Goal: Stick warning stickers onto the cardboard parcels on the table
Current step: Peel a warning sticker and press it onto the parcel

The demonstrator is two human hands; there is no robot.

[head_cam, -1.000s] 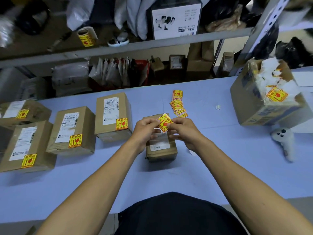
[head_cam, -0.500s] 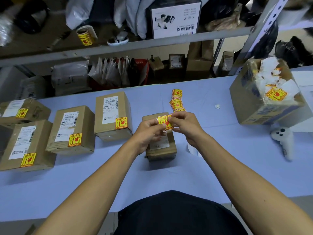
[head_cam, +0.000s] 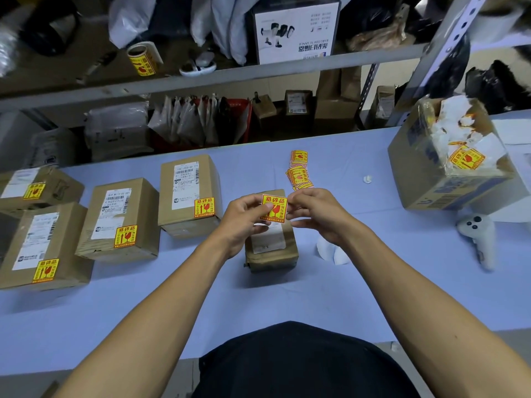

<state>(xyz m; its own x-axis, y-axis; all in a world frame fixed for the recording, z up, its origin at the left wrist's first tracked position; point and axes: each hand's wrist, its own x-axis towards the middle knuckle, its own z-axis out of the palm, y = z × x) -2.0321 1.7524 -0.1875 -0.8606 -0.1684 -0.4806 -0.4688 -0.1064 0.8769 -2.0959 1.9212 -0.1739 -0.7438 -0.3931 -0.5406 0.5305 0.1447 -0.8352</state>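
Just above the small parcel (head_cam: 271, 245), both hands hold one yellow warning sticker (head_cam: 274, 207) face up and nearly level. The left hand (head_cam: 244, 219) pinches its left edge between thumb and fingers, and the right hand (head_cam: 316, 214) pinches its right edge, the other fingers curled loosely. Holding it by two opposite edges likely keeps the sticker flat and the sticky side clear of skin, so it can be lined up over the box top; whether its backing is off cannot be told. The parcel sits on the worktop (head_cam: 373, 282) directly beneath the hands, apparently the only box here still without a yellow label. Left of the hands, four parcels already carry stickers, the nearest (head_cam: 188, 193) just beside the left hand. Beyond the right hand lies a loose pile of spare stickers (head_cam: 298, 173), and white backing scraps (head_cam: 330, 251) lie under the right wrist. Against a second ago, the sticker has been turned from a tilted diamond to sit square with the parcel's edges and lifted a little further from the body, and the grip has shifted from the corners to the sides.
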